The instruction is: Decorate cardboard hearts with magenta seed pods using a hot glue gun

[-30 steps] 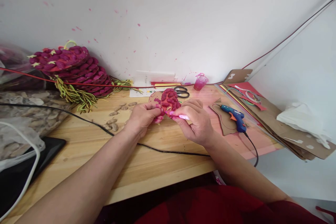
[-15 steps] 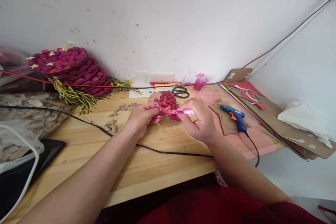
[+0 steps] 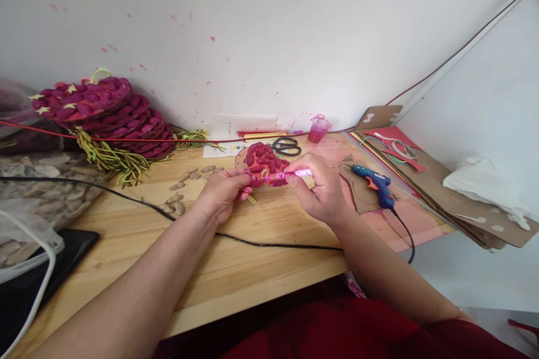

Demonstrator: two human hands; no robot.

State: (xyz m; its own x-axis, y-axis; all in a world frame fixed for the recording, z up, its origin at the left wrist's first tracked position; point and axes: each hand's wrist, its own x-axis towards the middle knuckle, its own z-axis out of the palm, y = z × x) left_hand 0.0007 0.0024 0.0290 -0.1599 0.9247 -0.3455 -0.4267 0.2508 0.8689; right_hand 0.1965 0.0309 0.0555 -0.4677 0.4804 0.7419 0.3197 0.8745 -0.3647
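My left hand [image 3: 225, 188] is closed on the lower left edge of a craft piece [image 3: 261, 158], a red backing covered with magenta-painted peanut shells. Pinched between the thumb and fingers of my right hand [image 3: 318, 188] is a paintbrush [image 3: 302, 172] with a pale pink handle. Its pink-smeared front end points left and lies over the piece, close to my left fingertips. The exact contact of the tip is too small to tell. Black-handled scissors [image 3: 287, 147] lie just behind the piece.
A cup of pink paint [image 3: 319, 130] stands by the wall. To the right are a blue glue gun [image 3: 379, 184] and cardboard sheets [image 3: 458, 207]. At left are stacked magenta crafts [image 3: 138, 118], loose peanuts [image 3: 174, 202] and a bag of peanuts [image 3: 54, 190]. A black cable [image 3: 269, 244] crosses the table.
The craft piece has tilted and shifted slightly, so more of its lower edge shows. Both hands keep their holds, and the view has shifted a little.
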